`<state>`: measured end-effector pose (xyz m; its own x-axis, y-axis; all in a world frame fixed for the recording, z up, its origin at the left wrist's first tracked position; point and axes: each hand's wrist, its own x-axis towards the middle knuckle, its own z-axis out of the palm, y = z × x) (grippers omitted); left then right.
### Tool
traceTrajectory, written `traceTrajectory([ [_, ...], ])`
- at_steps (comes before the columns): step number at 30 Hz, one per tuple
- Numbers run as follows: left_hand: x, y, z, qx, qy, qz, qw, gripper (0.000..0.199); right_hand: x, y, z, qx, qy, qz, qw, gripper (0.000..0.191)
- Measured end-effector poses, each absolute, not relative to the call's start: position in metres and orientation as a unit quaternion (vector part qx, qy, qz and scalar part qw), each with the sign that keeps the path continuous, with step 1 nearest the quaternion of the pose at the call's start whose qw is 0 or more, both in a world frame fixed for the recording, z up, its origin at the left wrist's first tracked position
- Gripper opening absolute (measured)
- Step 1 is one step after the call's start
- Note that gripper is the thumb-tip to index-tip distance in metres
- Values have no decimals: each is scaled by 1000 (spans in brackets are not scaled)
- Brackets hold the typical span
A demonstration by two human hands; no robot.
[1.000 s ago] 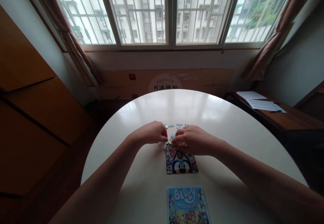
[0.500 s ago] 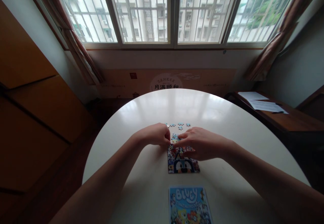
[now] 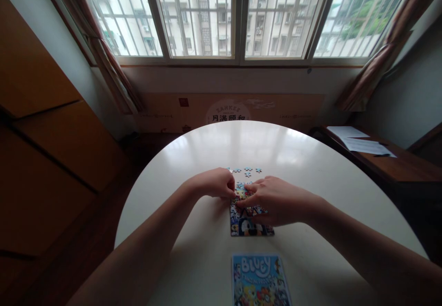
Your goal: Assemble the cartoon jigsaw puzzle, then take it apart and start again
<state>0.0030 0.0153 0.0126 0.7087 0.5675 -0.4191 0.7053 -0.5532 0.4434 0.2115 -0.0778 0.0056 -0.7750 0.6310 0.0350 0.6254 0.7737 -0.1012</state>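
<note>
A partly assembled jigsaw puzzle [image 3: 255, 227] with a dark blue cartoon face lies on the white round table [image 3: 165, 158]. At the puzzle's upper left edge is my left hand [image 3: 217, 182], its fingers curled together; whatever they pinch is too small to make out. My right hand [image 3: 272, 200] rests across the right part of the puzzle, fingers spread and pointing left, covering some of its surface. Several loose light-blue pieces [image 3: 248, 169] lie just beyond the puzzle. Nearer to me is a blue "Bluey" picture card [image 3: 260, 280].
Behind the table are a printed box panel [image 3: 262, 105] and barred windows. On the right, a brown side table [image 3: 410, 163] carries white papers [image 3: 369, 145] and pens. An orange-brown cabinet [image 3: 51, 144] stands at the left.
My right hand has moved slightly down over the puzzle, uncovering more of its upper part. My left hand stays at the upper left edge. The whole view has shifted a little.
</note>
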Motion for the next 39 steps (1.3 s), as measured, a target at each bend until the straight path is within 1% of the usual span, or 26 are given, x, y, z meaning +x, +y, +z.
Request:
traceTrajectory([
  [6,0,20,9,868,361,-106,324,21,210,-76,3,-334,-941,39,32,41],
  [10,-3,25,4,850,370,-112,357,22,211,-74,1,-335,-941,37,25,43],
  [12,-3,27,3,842,378,-118,366,24,213,-73,1,-332,-941,52,29,48],
  [15,-3,27,4,836,384,-126,371,27,217,-71,3,-332,-938,93,36,62],
  [17,-2,25,5,833,388,-128,374,25,219,-71,4,-337,-934,111,35,66],
  [23,0,23,6,829,388,-119,386,21,216,-74,6,-363,-929,79,6,57],
  [27,-1,25,4,828,382,-115,393,23,215,-75,5,-362,-929,73,16,53],
  [30,-1,27,2,823,383,-114,404,23,215,-76,5,-366,-928,69,27,52],
  [39,-3,30,-1,807,390,-105,431,22,212,-77,6,-371,-926,64,10,49],
])
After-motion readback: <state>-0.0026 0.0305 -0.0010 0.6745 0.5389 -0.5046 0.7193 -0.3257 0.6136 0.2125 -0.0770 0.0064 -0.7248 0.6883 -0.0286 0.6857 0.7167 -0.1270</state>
